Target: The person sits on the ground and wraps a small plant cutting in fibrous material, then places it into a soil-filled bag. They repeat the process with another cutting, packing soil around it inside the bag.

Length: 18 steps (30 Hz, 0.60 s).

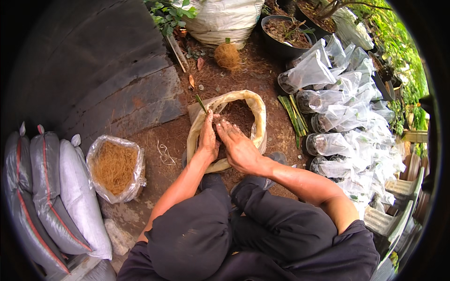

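Note:
My left hand and my right hand are together over an open plastic sack with a rolled rim. Dark brown soil fills its inside. Both palms turn toward each other, fingers stretched out and smeared with soil. A short green leaf piece sticks up beyond my left fingertips. What lies between the palms is mostly hidden, so I cannot tell whether they hold a clump. Past the sack, a ball wrapped in brown fibre sits on the ground with a green leaf tip on top.
Left stands a clear plastic bag of coconut fibre, beside full grey sacks and a white sack. Long green leaf strips lie to the right, near rows of bottle pots under clear plastic bags. A black plant pot stands behind.

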Each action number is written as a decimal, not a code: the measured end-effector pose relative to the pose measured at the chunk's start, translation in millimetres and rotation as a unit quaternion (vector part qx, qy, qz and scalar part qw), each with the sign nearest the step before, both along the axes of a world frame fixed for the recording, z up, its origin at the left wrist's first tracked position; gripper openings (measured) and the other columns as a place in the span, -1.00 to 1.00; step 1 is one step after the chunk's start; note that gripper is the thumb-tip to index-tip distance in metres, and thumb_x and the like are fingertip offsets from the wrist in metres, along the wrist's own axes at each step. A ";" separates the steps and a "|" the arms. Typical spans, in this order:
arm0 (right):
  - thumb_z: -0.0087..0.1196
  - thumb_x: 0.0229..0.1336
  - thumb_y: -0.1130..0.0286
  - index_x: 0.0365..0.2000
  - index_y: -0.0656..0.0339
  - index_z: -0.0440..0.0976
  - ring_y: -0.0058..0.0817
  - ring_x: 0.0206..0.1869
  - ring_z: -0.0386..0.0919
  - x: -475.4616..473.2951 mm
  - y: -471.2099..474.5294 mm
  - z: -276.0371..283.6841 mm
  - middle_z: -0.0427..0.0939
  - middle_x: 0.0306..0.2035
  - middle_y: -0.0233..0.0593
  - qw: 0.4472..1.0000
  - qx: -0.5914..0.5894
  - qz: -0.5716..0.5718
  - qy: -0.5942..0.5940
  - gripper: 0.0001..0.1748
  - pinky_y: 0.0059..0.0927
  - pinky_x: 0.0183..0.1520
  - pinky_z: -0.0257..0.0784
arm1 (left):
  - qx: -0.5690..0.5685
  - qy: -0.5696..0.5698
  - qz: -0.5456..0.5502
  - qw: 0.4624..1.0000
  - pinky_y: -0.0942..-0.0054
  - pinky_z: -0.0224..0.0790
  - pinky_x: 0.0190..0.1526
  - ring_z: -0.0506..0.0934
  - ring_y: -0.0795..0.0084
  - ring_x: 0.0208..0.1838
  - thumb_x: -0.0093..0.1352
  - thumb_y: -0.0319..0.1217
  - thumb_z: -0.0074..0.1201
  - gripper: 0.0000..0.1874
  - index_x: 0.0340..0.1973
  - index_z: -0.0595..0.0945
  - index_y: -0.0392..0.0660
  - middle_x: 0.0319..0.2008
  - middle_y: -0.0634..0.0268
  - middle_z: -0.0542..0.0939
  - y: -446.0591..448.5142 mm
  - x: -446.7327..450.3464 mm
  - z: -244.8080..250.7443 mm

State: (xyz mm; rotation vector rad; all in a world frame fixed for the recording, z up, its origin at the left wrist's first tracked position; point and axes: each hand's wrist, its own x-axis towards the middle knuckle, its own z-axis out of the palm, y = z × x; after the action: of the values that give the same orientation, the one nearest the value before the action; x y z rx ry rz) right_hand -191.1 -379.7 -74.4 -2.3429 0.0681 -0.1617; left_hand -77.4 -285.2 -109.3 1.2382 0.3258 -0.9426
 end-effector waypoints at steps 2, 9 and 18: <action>-0.02 -0.02 0.66 0.42 0.48 -0.05 0.13 0.32 0.37 -3.9 13.4 -2.9 0.37 0.20 0.46 0.998 -0.056 0.030 -0.015 -0.07 0.06 0.52 0.00 | -0.008 -0.003 -0.001 1.000 0.37 0.46 -0.11 0.52 0.44 -0.18 0.40 0.21 0.09 -0.50 -0.23 0.57 0.03 -0.25 0.33 0.52 1.4 2.2 1.4; -0.01 0.00 0.63 0.31 0.32 0.24 0.00 0.22 0.48 -4.7 -6.8 9.0 0.55 0.11 0.11 0.994 0.095 -0.042 -0.027 -0.24 0.09 0.47 0.02 | -0.013 -0.069 0.026 0.997 0.45 0.29 -0.38 0.47 0.53 -0.42 0.33 0.25 0.18 -0.42 -0.30 0.55 -0.05 -0.49 0.42 0.46 -5.2 1.6 -7.3; 0.29 0.12 0.38 -0.02 0.14 0.65 -0.18 0.14 0.48 3.8 -18.7 -12.6 0.61 0.08 -0.15 0.996 -0.011 -0.025 -0.090 -0.63 -0.14 0.18 0.27 | -0.071 0.087 -0.078 0.991 0.35 0.53 -0.27 0.61 0.45 -0.22 0.40 0.19 0.12 -0.48 -0.14 0.60 -0.02 -0.26 0.33 0.61 1.9 12.1 5.9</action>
State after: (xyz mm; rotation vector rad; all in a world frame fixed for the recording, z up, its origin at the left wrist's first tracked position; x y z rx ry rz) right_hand -187.2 -398.4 -87.0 -2.3393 0.0368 -0.4002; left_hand -65.3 -283.4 -103.5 1.0640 0.2955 -1.1928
